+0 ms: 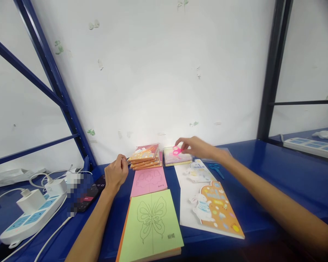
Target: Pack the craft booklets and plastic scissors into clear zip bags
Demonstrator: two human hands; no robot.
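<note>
My right hand point(192, 146) pinches a pair of pink scissors point(176, 150) by the handle, above a stack of pale paper in a clear wrap point(171, 159). My left hand point(117, 171) is closed beside a stack of orange booklets point(144, 160); at its fingertips is a small dark thing that I cannot make out. Below the booklets lies pink paper point(150, 180) with a vehicle drawing. Nearer me, a green sheet point(153, 222) with a butterfly outline tops a pile. White booklets with a rabbit cover point(207, 207) lie to the right, near blue scissors point(216, 169).
On the left are a white power strip point(41, 214) with plugged-in chargers, loose cables and a dark phone point(91, 194). A blue metal frame point(57, 80) rises at the left, a dark post point(273, 69) at the right. Another power strip point(311, 148) lies far right.
</note>
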